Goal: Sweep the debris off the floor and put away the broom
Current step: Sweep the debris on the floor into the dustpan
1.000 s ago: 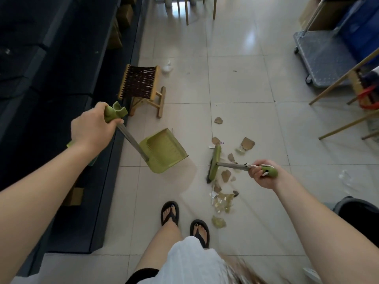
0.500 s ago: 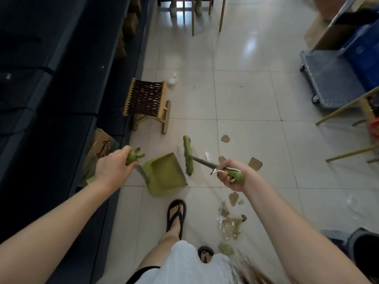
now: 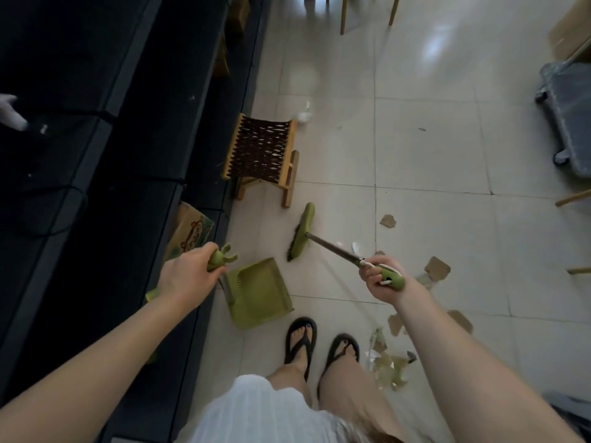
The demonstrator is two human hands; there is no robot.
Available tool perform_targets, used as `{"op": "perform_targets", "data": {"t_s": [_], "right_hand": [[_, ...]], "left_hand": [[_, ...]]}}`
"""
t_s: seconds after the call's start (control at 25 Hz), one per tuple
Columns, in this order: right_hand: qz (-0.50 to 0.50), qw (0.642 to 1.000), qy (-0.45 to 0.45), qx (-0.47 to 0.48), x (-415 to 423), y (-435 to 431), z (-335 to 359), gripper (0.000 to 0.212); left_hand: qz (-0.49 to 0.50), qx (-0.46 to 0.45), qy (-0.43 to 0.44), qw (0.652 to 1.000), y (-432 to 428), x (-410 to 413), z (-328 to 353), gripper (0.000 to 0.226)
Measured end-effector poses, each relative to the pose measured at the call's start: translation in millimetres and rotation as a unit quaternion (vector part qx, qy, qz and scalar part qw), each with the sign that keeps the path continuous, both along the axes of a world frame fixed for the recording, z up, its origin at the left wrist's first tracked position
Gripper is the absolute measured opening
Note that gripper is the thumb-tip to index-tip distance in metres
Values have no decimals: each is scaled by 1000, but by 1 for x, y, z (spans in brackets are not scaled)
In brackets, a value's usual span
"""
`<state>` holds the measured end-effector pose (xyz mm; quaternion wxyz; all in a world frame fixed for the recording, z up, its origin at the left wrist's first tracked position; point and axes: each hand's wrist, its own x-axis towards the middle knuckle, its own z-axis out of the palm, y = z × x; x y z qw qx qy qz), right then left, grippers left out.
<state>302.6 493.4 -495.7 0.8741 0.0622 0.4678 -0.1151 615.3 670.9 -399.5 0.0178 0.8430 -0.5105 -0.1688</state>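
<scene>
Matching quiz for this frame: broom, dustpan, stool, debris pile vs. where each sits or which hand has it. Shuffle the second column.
1. broom
2. dustpan
3. stool
4. debris pile

A. on the floor beside the right sandal
B. handle gripped by the left hand
C. handle gripped by the right hand
D. standing by the dark shelving

Pairs: 1-C, 2-B, 3-D, 4-A
</scene>
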Motion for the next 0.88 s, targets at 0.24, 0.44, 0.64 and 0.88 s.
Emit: {"op": "perform_targets", "data": {"t_s": [0.24,0.44,0.64,0.88], "right_hand": [[-63,997,24,22,-72,-13,10,62],[-96,993,42,53,-138,0,20,50],[-141,989,34,23,-196,25,30,79],[-73,995,62,-21,-225,16,56,35]], "left_hand": [[4,2,18,1000,-44,-18,9,20],[-33,-12,-3,999,-93,-61,14,23],[-73,-33,-2,997,-122,-113,11,25],[-115,-74,-14,990,-144,-150,9,23]]}}
